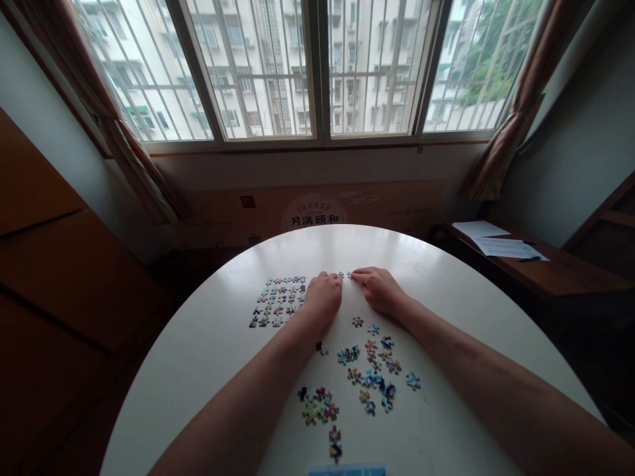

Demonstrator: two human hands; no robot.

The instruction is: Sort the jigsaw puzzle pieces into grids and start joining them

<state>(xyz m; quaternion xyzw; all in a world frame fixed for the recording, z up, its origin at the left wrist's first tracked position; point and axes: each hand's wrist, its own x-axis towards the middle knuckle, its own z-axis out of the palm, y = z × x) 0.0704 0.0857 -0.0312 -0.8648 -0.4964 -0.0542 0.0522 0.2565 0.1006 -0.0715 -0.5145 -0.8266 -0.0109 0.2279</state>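
My left hand [325, 295] is closed at the far middle of the table, its fingers curled down and mostly hidden behind the knuckles. Right beside those fingers lies a small puzzle piece [340, 275]; whether they grip it or another piece is hidden. A second puzzle piece [350, 275] is at the fingertips of my right hand [380, 288], which pinches it against the tabletop. To the left, spaced puzzle pieces [278, 299] stand in neat rows, partly covered by my left hand and forearm.
Loose puzzle pieces [373, 378] are scattered between my forearms on the round white table [198, 370], with another cluster [317, 406] nearer. A blue-edged flat object [347, 471] shows at the bottom edge. Papers [510, 248] and pens lie on a brown side table at right.
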